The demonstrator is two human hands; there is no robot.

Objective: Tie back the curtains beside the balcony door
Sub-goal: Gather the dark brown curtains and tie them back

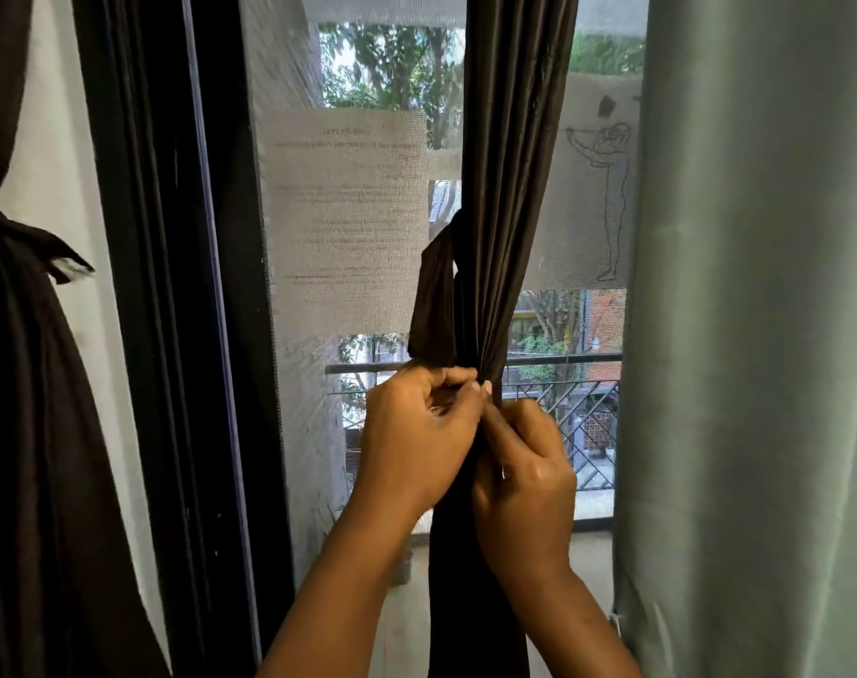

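A dark brown curtain (pixel 512 139) hangs gathered in front of the balcony door screen. A strip of the same dark fabric (pixel 434 296) loops out at its left side and runs down to my hands. My left hand (pixel 417 433) grips the bunched cloth just under the loop, thumb and fingers curled round it. Pressed against the right side of the bunch, my right hand (pixel 527 477) pinches the fabric there. Below my hands the curtain hangs straight down.
A second dark curtain (pixel 30 384) at the far left is gathered and tied. A pale green curtain (pixel 759 335) fills the right side. The black door frame (pixel 172 286) stands left of the mesh screen (pixel 348 227), which carries paper sheets. A balcony railing (pixel 563 359) shows outside.
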